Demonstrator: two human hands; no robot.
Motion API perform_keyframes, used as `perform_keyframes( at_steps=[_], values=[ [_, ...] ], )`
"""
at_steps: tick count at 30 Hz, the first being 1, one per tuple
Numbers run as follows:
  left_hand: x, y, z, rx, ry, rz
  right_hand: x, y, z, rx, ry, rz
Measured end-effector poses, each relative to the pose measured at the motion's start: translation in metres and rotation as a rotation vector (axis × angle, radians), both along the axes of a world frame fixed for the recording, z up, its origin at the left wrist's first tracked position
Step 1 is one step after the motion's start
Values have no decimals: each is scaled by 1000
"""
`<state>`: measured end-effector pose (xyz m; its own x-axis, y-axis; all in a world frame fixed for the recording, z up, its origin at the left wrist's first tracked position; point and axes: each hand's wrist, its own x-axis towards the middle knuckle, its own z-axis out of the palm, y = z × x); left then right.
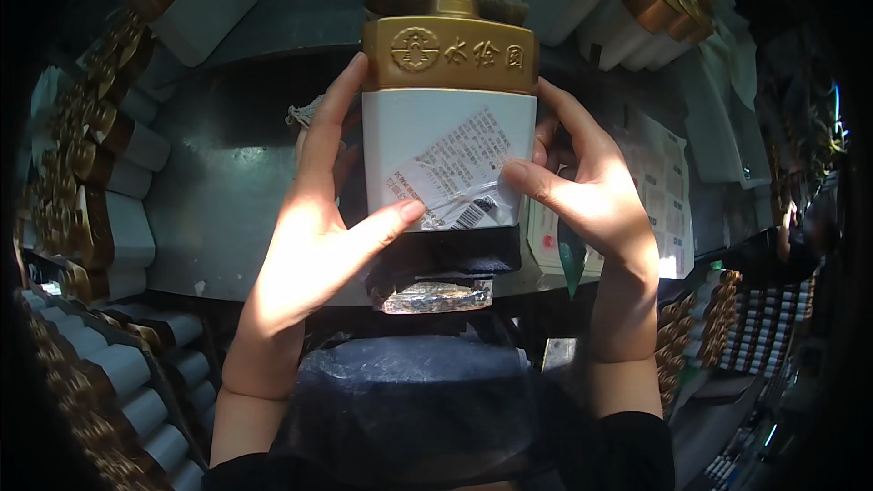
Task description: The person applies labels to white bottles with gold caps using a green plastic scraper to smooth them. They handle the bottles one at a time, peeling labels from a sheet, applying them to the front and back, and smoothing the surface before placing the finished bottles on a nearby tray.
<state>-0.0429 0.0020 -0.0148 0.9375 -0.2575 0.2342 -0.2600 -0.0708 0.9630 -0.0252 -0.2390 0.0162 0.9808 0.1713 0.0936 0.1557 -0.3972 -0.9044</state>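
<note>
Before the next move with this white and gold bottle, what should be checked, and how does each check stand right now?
1. Both hands on the bottle: ok. The left hand and the right hand grip its sides.
2. Bottle upright, gold cap on top: ok.
3. Label lying flat: not ok. It sits tilted and its clear film is wrinkled.
4. Thumbs pressing the label: ok, both touch its lower edge.
5. Bottle resting on the dark block: cannot tell.
6. Space around: ok, the rows of bottles stand apart from the hands.

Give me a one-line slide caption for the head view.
Both hands, left and right, hold a white, gold-topped bottle, thumbs pressing its label.
</note>
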Motion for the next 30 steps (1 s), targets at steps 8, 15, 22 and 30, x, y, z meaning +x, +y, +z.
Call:
perform_keyframes(
  at_steps=[8,15,22,30],
  values=[
    [15,-25,-5,14,-77,221,16,19,8,-199,-171,-156],
    [15,-16,-7,109,-105,147,-11,15,1,-108,33,-125],
    [13,-2,1,5,-53,53,-16,14,8,-42,86,-168],
    [30,-20,4,-78,21,219,2,23,5,11,-22,-220]
  ],
)
